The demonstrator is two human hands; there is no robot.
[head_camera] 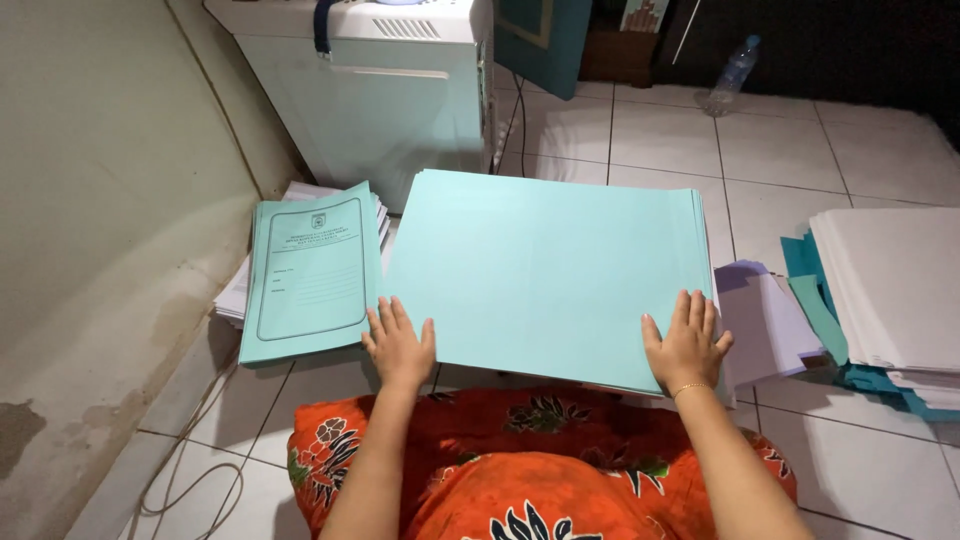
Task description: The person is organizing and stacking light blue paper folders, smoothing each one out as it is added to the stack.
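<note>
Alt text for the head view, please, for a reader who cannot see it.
Both hands lie flat on a stack of plain turquoise sheets on a tiled floor, left hand at its near left corner, right hand at its near right. Printed turquoise folders lie to the left, white paper stacks to the right.

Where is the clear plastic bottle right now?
The clear plastic bottle lies on the white tiled floor at the head view's upper right, beyond the big pale-blue paper stack.

White tiled floor (780, 150) below you, it bore teal sheets (545, 270), printed folders (310, 275), white paper stacks (895, 285) (right side), a plastic bottle (732, 75).
</note>
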